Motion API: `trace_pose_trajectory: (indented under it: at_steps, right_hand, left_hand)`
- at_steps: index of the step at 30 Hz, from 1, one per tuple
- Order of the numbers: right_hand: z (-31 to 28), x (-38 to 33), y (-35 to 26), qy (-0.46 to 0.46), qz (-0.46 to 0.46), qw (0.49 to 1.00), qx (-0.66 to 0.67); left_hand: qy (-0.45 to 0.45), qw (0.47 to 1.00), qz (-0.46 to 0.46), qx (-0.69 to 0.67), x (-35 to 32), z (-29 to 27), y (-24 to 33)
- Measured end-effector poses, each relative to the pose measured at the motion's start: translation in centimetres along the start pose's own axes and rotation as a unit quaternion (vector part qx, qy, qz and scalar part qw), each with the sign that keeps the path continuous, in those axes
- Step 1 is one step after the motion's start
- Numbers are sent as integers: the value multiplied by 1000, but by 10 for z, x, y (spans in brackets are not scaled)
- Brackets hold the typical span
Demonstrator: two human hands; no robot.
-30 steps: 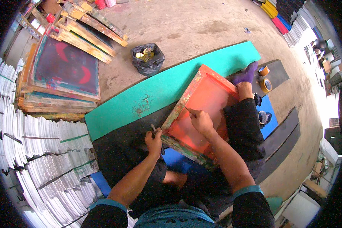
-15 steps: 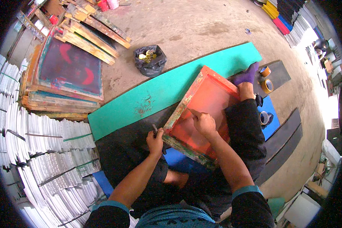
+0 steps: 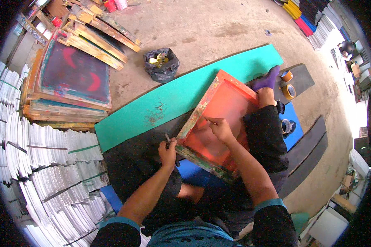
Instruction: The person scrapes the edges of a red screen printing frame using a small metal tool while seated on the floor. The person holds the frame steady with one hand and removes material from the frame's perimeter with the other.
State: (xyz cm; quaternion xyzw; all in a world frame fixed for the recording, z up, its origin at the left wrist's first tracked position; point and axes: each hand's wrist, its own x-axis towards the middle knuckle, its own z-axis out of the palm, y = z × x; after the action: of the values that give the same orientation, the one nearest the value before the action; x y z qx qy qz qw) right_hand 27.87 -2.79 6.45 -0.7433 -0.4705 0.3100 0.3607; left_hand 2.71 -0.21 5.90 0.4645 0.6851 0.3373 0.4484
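Observation:
A wooden printing frame with orange mesh (image 3: 218, 111) rests tilted across my legs, above a long green sheet (image 3: 181, 96) on the floor. My left hand (image 3: 168, 151) grips the frame's near-left corner and holds a small dark tool that sticks up from the fist. My right hand (image 3: 219, 127) lies on the orange mesh near the frame's left rail, fingers pinched together on the surface. What they pinch is too small to tell. My right leg in dark trousers (image 3: 268, 136) and a purple sock (image 3: 267, 80) lies along the frame's right side.
A stack of wooden screen frames (image 3: 72, 78) stands at the left. Bundled white sheets (image 3: 41, 164) curve along the lower left. A black bag with yellow bits (image 3: 160, 64) sits behind the green sheet. Tape rolls (image 3: 288, 88) lie at the right, on black and blue mats.
My right hand has shifted slightly along the mesh near the frame's left rail. The left hand and the frame stay in the same place.

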Motion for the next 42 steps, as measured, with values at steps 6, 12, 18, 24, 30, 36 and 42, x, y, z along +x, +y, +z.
trace_pose_trajectory:
  at_steps: [6,12,18,24,30,36,42]
  right_hand:
    - [-10,11,-9,-100,295,896,318]
    - [6,-25,-24,16,42,998,-37]
    - [13,-33,-47,8,77,978,-192]
    - [15,-28,-66,-9,75,959,-272]
    - [23,-22,-84,-34,58,929,-365]
    - [23,-24,-60,-2,90,984,-151]
    - [31,-27,-18,20,51,998,32]
  left_hand:
    - [-13,1000,-12,-13,-2,-5,13]
    - [-4,1000,-3,14,0,-5,7]
    - [-23,999,-23,-17,-3,-7,16]
    - [-15,997,-45,-56,0,-4,9]
    - [-20,997,-7,-69,10,1,-20]
    - [-2,999,-41,-32,3,0,3]
    - [-15,999,-1,-29,4,-1,-2]
